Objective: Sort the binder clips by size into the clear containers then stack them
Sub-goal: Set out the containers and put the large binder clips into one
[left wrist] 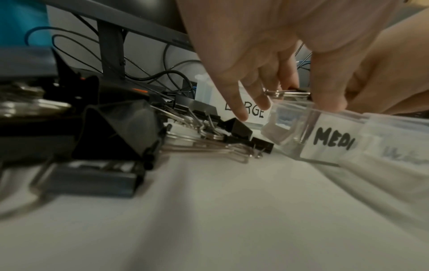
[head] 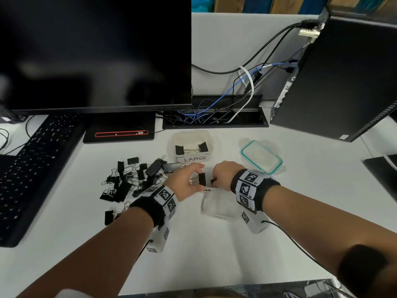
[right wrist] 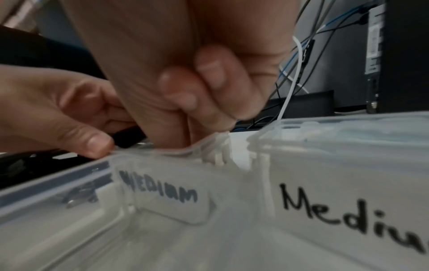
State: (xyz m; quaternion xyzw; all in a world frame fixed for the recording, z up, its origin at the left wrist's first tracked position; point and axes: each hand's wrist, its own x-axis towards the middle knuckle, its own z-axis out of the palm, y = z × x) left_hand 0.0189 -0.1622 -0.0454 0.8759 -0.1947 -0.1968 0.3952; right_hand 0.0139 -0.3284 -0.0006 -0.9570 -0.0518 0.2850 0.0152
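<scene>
I am only a little way into the job: most of the binder clips still lie in a pile [head: 133, 179] on the white desk [head: 214, 244] to my left, and nothing is stacked yet. The tub marked LARGE [head: 192, 148] sits open at the back with two big clips in it. Right in front of me is the tub marked MEDIUM [head: 219, 206], open too; I can see a bit of silver wire low inside it, so I think at least one clip is in there, but the blur hides how many. A lid with a green edge [head: 261, 157] lies flat off to the right. My left hand [head: 185, 182] has its thumb and fingers curled round a black clip [head: 202, 179], held just over the far rim of the MEDIUM tub. My right hand [head: 223, 175] is curled tight next to it and seems to pinch something small and dark, but I cannot tell what. I cannot see any tub for small clips
</scene>
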